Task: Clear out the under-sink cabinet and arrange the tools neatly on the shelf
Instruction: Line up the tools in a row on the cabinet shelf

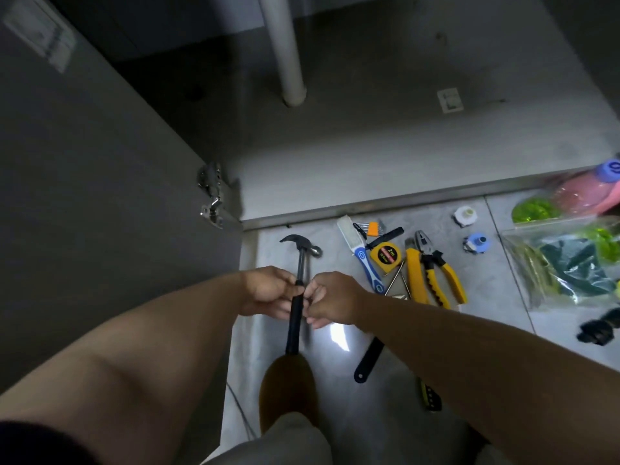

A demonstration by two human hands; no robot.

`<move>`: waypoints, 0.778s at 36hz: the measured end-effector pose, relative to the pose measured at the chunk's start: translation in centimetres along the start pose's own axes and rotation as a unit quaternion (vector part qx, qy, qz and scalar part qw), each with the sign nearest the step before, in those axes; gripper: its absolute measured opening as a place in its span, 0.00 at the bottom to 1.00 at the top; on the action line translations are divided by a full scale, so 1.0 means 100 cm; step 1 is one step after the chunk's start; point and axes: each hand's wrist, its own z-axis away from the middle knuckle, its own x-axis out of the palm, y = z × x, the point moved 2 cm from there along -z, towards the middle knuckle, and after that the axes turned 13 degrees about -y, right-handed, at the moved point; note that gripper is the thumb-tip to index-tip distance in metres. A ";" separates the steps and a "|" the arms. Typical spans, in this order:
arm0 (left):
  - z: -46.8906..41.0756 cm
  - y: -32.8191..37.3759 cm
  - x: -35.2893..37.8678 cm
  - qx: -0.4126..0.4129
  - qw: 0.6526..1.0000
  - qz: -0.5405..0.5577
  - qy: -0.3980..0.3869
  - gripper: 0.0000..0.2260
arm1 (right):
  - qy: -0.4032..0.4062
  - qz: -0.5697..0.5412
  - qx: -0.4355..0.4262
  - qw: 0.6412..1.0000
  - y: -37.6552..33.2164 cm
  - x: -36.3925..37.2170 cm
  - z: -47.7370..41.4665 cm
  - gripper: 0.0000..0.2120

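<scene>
1. Black rubber is showing between the two hands. The left hand (271, 290) is curling its fingers round the upper part of the handle of the hammer (299, 250). The right hand (330, 300) is pinching the same handle from the other side with bent fingers, so neither hand is lying open.
2. The hammer is pointing its claw head toward the cabinet, over the floor tiles (369, 414) just outside the metal sill (402, 199). I cannot tell whether it is already leaving the floor or resting on it.
3. Judging by the bare cabinet floor (369, 146), the clearing-out is looking largely done. The step in hand is probably taking up the hammer, the first tool for arranging.
4. The shelf is not showing here. The next move is likely calling for one hand to take the weight near the heavy head and lift it clear of the neighbouring tools.
5. Just to the right, a blue-handled brush (367, 263), a yellow tape measure (385, 254) and yellow-handled pliers (436, 266) are lying close together. A flat black tool (367, 359) is passing under the right forearm.
6. Farther out, a clear plastic bag (570, 263) is sitting at the right edge, the grey cabinet door (100, 196) is standing open at the left, and a white pipe (285, 52) is running down inside the cabinet.
</scene>
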 end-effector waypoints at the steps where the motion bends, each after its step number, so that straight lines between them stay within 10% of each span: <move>1: -0.005 -0.006 -0.002 0.009 1.000 0.022 0.014 0.02 | 0.003 -0.021 0.002 1.000 0.004 -0.003 -0.001 0.05; 14: -0.056 -0.023 -0.015 0.048 0.981 0.115 0.150 0.10 | 0.130 -0.078 0.071 0.986 0.031 -0.038 -0.012 0.06; 21: -0.055 -0.027 -0.029 0.045 0.944 -0.061 0.320 0.06 | 0.154 -0.057 0.067 0.984 0.029 -0.048 -0.014 0.08; 28: -0.055 -0.034 -0.023 0.041 0.949 -0.122 0.289 0.18 | 0.171 -0.039 0.062 0.982 0.034 -0.049 -0.018 0.07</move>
